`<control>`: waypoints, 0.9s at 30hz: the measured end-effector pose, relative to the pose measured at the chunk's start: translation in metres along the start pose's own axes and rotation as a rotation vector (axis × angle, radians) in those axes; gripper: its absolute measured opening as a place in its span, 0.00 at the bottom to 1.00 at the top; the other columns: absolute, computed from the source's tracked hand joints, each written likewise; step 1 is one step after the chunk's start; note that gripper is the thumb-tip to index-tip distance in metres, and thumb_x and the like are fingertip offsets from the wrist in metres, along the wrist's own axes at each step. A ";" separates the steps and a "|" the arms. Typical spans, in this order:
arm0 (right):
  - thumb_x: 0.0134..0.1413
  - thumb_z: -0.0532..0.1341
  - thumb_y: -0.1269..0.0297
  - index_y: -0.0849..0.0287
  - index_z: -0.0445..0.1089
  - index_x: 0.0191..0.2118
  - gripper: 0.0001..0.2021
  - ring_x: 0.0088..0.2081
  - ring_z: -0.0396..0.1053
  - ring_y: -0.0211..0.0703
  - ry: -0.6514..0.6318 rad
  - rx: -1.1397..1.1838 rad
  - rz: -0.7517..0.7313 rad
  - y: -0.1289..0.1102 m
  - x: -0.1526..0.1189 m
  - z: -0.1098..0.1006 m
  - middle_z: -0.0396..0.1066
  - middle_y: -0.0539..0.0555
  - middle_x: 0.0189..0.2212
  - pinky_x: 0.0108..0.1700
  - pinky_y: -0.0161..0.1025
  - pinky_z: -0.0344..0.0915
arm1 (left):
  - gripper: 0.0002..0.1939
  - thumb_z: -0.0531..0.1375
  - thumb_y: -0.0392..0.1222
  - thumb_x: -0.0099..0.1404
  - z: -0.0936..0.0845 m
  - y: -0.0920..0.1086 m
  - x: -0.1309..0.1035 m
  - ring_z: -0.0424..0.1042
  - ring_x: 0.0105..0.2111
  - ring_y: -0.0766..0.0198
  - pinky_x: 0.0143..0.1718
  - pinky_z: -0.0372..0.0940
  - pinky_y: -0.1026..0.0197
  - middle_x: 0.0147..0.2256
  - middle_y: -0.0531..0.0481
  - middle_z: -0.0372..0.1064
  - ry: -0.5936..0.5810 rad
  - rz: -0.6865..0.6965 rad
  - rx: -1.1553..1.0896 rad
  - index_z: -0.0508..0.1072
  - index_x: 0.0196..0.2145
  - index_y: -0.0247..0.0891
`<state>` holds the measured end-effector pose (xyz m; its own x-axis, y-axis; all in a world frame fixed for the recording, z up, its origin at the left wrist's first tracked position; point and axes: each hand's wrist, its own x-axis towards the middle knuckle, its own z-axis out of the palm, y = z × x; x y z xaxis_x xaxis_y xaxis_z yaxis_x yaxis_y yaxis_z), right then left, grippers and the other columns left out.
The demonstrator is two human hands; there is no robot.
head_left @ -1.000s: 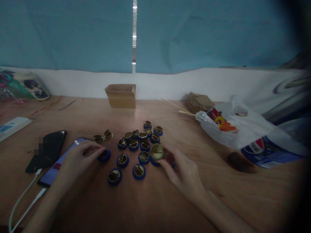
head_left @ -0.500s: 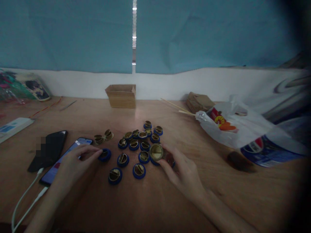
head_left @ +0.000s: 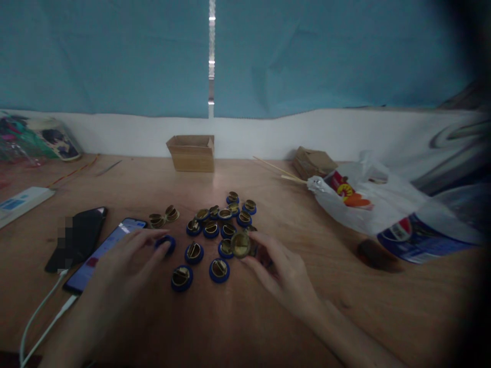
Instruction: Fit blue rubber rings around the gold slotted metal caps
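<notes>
My left hand, smeared by motion, has thumb and fingertips closed about a dark blue ring at the left of the group. My right hand pinches a round brass-coloured metal piece, its flat face turned toward me. Between the hands lie several blue rings with brass-coloured round pieces seated in them, such as one blue-rimmed piece in front and another left of it. Two loose brass-coloured pieces without blue rims lie behind my left hand.
Two phones, one dark and one with a lit screen, lie at left with white cables. A small open cardboard box stands at the back. On the right are a plastic bag, a Pepsi bottle and brown packaging.
My left fingers have moved further around the blue ring, which now tilts. My right hand has shifted slightly left and down with the brass-coloured piece.
</notes>
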<state>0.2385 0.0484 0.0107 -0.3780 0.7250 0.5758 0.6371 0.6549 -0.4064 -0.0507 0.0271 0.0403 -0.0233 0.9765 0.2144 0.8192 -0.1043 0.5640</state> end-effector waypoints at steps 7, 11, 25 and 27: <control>0.62 0.59 0.62 0.62 0.61 0.50 0.14 0.36 0.76 0.44 -0.034 -0.052 -0.187 0.001 -0.002 0.000 0.75 0.59 0.38 0.35 0.38 0.73 | 0.21 0.57 0.46 0.67 0.037 0.059 -0.012 0.72 0.51 0.56 0.51 0.68 0.53 0.54 0.48 0.70 -0.136 0.277 -0.146 0.61 0.56 0.45; 0.64 0.54 0.63 0.64 0.60 0.50 0.13 0.33 0.76 0.44 -0.070 -0.061 -0.220 -0.002 -0.001 -0.002 0.75 0.58 0.35 0.33 0.38 0.74 | 0.19 0.58 0.42 0.66 0.052 0.072 -0.002 0.70 0.52 0.57 0.52 0.66 0.53 0.52 0.48 0.71 -0.242 0.330 -0.264 0.63 0.54 0.44; 0.64 0.53 0.68 0.64 0.62 0.53 0.13 0.41 0.73 0.46 -0.137 0.005 -0.241 -0.010 0.002 -0.004 0.69 0.62 0.44 0.39 0.39 0.76 | 0.16 0.61 0.37 0.63 0.035 0.063 0.018 0.71 0.48 0.60 0.48 0.64 0.58 0.47 0.53 0.72 -0.562 0.254 -0.427 0.67 0.49 0.46; 0.64 0.54 0.69 0.64 0.61 0.56 0.16 0.44 0.72 0.46 -0.141 0.014 -0.263 -0.010 0.002 -0.003 0.68 0.63 0.45 0.41 0.40 0.76 | 0.17 0.62 0.39 0.63 0.036 0.064 0.019 0.71 0.47 0.59 0.47 0.65 0.57 0.47 0.52 0.72 -0.563 0.231 -0.440 0.67 0.49 0.45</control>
<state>0.2339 0.0426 0.0177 -0.6187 0.5522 0.5588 0.4965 0.8261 -0.2666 0.0220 0.0454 0.0512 0.5147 0.8573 -0.0074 0.4598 -0.2688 0.8464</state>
